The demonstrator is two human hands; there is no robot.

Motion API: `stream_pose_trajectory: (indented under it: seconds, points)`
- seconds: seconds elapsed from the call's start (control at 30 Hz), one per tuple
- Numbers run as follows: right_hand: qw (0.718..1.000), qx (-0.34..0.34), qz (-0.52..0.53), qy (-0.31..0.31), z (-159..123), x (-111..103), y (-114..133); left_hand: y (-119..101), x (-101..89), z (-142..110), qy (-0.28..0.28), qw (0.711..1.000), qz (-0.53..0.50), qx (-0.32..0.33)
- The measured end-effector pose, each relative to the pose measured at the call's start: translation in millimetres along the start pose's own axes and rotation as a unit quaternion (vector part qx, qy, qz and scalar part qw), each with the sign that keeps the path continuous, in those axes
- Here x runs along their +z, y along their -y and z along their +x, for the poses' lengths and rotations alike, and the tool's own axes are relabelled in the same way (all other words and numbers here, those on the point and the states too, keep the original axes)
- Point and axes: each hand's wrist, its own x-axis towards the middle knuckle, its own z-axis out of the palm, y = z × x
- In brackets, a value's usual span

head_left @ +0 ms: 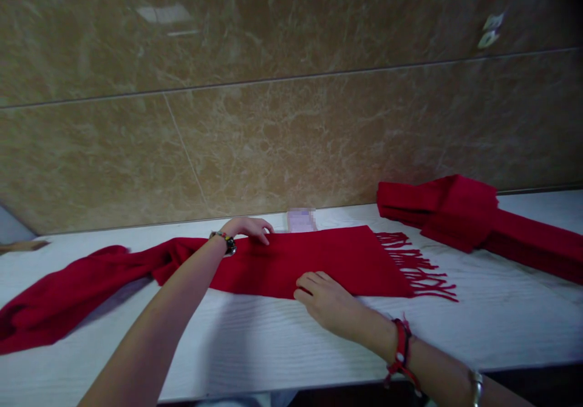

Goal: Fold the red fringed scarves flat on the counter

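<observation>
A red scarf lies along the white table, flattened in its middle and right part, with its fringe spread at the right end. Toward the left it bunches into loose folds. My left hand rests at the scarf's far edge, fingers slightly bent and apart, with a beaded bracelet on the wrist. Lower and to the right, my right hand lies on the near edge of the cloth, its fingers loosely bent over the surface. A red cord bracelet circles that wrist.
More folded red scarves lie by the wall at the right. A small pale packet sits behind the scarf against the brown marbled wall. A brown strip-like object is at the far left. The white table ends at a front edge near me.
</observation>
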Motion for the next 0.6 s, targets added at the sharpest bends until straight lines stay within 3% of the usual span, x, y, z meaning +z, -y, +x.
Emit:
stream_pose_trajectory:
  seconds: [0.1,0.43,0.6]
  points:
    - [0.999,-0.033,0.013,-0.028,-1,4,0,7,-0.7,7,-0.012,1.0,-0.01,0.002]
    - [0.999,-0.023,0.038,0.014,2,0,0,14,4.6,21,-0.012,0.999,-0.039,0.004]
    - [0.998,-0.026,0.049,0.02,2,2,-2,20,12.5,25,-0.053,0.997,-0.048,0.0]
